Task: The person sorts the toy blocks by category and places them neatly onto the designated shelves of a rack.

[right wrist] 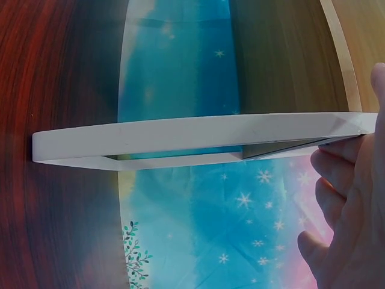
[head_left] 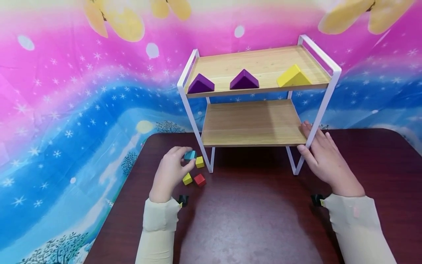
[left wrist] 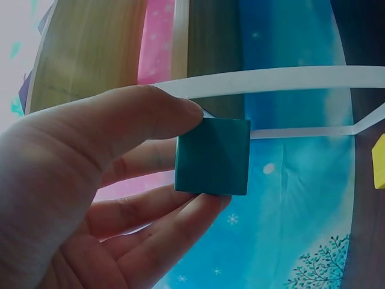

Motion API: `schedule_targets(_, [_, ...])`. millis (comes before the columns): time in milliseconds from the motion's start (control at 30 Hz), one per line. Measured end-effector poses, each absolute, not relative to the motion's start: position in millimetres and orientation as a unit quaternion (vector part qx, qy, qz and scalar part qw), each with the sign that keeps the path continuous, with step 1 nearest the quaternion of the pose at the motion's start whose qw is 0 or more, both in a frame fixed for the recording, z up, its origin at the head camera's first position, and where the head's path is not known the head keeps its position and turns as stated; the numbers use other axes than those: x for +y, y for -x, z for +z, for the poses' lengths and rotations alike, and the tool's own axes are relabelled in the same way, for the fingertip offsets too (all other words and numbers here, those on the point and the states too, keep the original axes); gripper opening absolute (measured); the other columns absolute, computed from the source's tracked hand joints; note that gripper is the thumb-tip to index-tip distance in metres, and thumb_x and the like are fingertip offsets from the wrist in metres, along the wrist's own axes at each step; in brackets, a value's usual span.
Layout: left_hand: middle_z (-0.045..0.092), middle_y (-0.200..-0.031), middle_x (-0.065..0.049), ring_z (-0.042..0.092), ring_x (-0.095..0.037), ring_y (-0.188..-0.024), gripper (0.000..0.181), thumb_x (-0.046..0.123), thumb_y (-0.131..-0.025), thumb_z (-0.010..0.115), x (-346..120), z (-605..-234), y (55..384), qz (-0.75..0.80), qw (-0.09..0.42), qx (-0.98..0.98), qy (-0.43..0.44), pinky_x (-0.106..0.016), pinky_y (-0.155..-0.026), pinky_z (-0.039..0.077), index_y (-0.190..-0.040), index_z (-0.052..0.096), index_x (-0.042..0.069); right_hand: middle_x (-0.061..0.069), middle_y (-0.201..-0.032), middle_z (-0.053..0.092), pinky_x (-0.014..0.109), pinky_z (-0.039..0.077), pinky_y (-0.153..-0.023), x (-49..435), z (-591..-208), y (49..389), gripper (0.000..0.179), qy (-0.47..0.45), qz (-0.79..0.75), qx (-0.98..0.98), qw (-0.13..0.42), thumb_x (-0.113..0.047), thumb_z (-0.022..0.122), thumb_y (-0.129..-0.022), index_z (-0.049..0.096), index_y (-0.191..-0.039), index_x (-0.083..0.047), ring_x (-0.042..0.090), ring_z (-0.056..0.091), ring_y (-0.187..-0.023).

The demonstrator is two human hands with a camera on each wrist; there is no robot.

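A dark-brown desk [head_left: 250, 220] carries a two-tier shelf [head_left: 250, 121]; the left hand [head_left: 169, 170] pinches a teal block [left wrist: 212, 158], the right hand [head_left: 328, 165], fingers [right wrist: 334, 173] extended, touches the white frame [head_left: 324, 105].

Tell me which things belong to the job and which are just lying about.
Likely the job:
teal block, pinched by the left hand
shelf, right hand at its side

Probably just lying about:
two yellow blocks and red block on the table
two purple wedges and yellow wedge atop the shelf
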State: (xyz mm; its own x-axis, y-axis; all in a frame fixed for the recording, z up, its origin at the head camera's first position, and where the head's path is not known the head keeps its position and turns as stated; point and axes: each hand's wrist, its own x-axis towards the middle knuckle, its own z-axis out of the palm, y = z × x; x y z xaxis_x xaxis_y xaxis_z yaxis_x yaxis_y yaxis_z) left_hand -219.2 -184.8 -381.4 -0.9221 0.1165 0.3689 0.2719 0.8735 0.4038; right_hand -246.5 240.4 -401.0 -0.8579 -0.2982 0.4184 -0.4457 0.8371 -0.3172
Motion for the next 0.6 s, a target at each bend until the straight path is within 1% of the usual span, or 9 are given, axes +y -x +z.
schedule_targets(200, [0.062,-0.109,-0.007,0.062,-0.018,-0.083,0.037,0.024,-0.079,0.075,-181.1,-379.5,217.1,-0.234,0.187,-0.947,0.116,-0.033,-0.074,0.055,-0.113,0.068,0.01,0.007,-0.157,0.01,0.047,-0.005,-0.113,239.8,-400.1,245.6,0.06,-0.198,0.211,-0.94,0.179,-0.035,0.039,-0.101,0.014,-0.151,-0.014,0.025,0.004,-0.144])
schedule_targets(400, [0.062,-0.11,-0.007,0.061,-0.017,-0.082,0.037,0.025,-0.08,0.075,-178.3,-380.2,215.3,-0.231,0.187,-0.948,0.117,-0.033,-0.074,0.055,-0.114,0.068,0.011,0.004,-0.157,0.008,0.048,-0.005,-0.113,239.3,-401.9,244.7,0.06,-0.196,0.214,-0.941,0.176,-0.035,0.039,-0.101,0.014,-0.151,-0.015,0.025,0.002,-0.144])
schedule_targets(600, [0.062,-0.11,-0.007,0.061,-0.017,-0.082,0.038,0.024,-0.079,0.075,-175.1,-378.0,212.7,-0.231,0.213,-0.942,0.121,-0.033,-0.074,0.055,-0.114,0.067,0.011,0.004,-0.157,0.008,0.048,-0.006,-0.113,239.4,-400.9,244.2,0.06,-0.193,0.214,-0.941,0.175,-0.034,0.039,-0.101,0.014,-0.152,-0.015,0.025,0.002,-0.144])
